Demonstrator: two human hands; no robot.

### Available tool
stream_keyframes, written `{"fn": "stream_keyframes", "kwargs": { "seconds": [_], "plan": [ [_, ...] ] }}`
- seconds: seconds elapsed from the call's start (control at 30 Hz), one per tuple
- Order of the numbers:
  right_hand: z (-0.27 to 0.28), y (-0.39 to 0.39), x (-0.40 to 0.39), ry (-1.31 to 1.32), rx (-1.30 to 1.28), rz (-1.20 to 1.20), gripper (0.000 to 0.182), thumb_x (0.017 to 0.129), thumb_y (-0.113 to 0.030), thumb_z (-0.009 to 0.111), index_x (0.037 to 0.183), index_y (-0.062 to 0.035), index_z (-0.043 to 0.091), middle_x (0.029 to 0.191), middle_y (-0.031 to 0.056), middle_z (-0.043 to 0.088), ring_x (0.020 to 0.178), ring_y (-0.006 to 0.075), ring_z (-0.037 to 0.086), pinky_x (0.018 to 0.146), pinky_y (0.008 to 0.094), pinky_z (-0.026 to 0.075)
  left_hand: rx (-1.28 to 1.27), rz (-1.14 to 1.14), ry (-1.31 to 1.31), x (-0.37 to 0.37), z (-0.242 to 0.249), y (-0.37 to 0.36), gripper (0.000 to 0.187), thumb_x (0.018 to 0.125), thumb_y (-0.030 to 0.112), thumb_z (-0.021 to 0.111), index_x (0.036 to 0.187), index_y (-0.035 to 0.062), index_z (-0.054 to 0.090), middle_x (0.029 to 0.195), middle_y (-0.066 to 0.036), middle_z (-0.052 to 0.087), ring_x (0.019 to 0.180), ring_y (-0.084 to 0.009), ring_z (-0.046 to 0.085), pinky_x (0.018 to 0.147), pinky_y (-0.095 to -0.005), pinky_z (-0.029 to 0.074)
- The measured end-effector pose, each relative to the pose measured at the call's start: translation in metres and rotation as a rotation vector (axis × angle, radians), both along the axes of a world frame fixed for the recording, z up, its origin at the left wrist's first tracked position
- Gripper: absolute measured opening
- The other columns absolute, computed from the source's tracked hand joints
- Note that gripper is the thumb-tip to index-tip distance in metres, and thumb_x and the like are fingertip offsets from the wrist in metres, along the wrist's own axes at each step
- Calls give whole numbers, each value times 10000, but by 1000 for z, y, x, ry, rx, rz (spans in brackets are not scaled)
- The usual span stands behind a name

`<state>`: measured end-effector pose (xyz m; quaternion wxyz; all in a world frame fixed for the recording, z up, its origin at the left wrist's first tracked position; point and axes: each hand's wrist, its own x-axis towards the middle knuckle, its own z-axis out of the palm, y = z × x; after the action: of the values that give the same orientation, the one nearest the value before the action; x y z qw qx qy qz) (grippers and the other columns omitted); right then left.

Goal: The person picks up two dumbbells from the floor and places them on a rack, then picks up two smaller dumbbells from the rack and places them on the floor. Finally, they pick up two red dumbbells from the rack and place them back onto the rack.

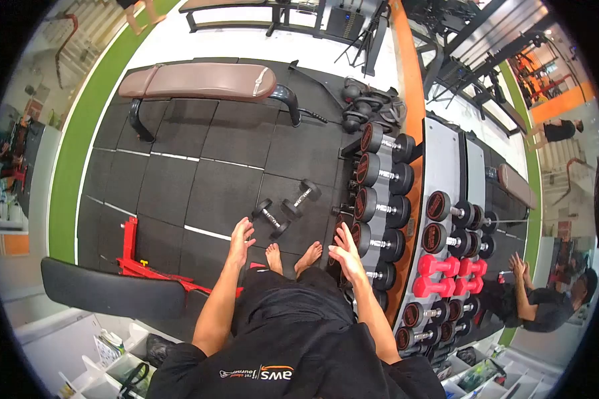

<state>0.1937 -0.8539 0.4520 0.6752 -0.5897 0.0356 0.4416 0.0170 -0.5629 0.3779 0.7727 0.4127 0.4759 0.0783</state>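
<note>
My left hand [241,234] is raised in front of me with its fingers apart, holding nothing. My right hand [345,250] is also up and empty, its fingers spread, close beside the dumbbell rack in this view. Two black dumbbells with chrome handles lie on the floor past my bare feet: one dumbbell [271,218] nearer to my left hand, another dumbbell [301,199] just beyond it. Neither hand visibly touches anything. On the rack at my right stands a row of round black dumbbells [381,207].
A brown padded bench [206,81] stands ahead on black mats. At left are a black pad [113,287] and a red metal frame [130,247]. A mirror at right reflects me and red dumbbells [439,266]. Black kettlebell-like weights [359,110] sit beyond the rack.
</note>
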Motion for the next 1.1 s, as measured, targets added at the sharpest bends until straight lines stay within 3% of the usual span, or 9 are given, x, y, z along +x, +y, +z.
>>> {"fn": "stream_keyframes", "kwargs": {
  "seconds": [0.13, 0.23, 0.33, 0.43, 0.67, 0.87, 1.1],
  "plan": [
    [-10, -5, 22, -145, 32, 155, 936, 808, -68, 666, 1578, -200, 151, 1634, 127, 108, 1503, 313, 93, 1130, 419, 293, 6, 67, -19, 7, 12, -20, 730, 901, 527, 571, 1475, 117, 385, 1470, -158, 415, 1338, -298, 418, 1028, -486, 374],
    [-4, 0, 37, -268, -25, 253, 936, 799, -135, 700, 1573, -175, 174, 1627, 150, 124, 1501, 319, 109, 1151, 416, 266, 32, 52, 15, 15, 20, -37, 732, 909, 525, 562, 1482, 111, 372, 1475, -162, 410, 1342, -301, 416, 1020, -487, 386],
    [-5, 8, 49, -704, -169, 478, 1000, 743, -275, 774, 1559, -142, 211, 1602, 222, 150, 1487, 368, 148, 1173, 451, 211, 13, 99, -18, 16, 26, -50, 743, 908, 533, 559, 1489, 114, 361, 1479, -167, 404, 1351, -308, 408, 1040, -501, 376],
    [-12, 17, 51, -780, -172, 581, 1028, 712, -343, 799, 1548, -132, 241, 1591, 246, 159, 1476, 389, 175, 1166, 458, 232, -30, 158, -77, 17, 32, -56, 751, 914, 521, 554, 1500, 106, 335, 1491, -174, 391, 1358, -311, 402, 1055, -503, 368],
    [-11, 50, 59, -785, -178, 668, 1021, 714, -344, 802, 1549, -155, 245, 1594, 231, 158, 1470, 390, 193, 1161, 474, 255, -102, 268, -119, 18, 30, -49, 752, 909, 521, 560, 1485, 87, 346, 1473, -168, 418, 1328, -291, 441, 1016, -481, 407],
    [-20, 92, 63, -768, -258, 676, 978, 767, -396, 779, 1549, -154, 244, 1596, 225, 157, 1472, 362, 206, 1163, 461, 251, -175, 243, -94, 18, 2, -6, 737, 915, 531, 561, 1493, 122, 355, 1467, -161, 420, 1322, -292, 449, 1028, -470, 395],
    [-47, 143, 58, -669, -344, 635, 890, 857, -434, 693, 1540, -81, 245, 1586, 233, 190, 1476, 349, 200, 1178, 424, 211, -324, 287, -154, 9, -18, 74, 757, 892, 559, 565, 1472, 117, 363, 1461, -171, 429, 1293, -298, 481, 1008, -471, 423]
  ]
}}
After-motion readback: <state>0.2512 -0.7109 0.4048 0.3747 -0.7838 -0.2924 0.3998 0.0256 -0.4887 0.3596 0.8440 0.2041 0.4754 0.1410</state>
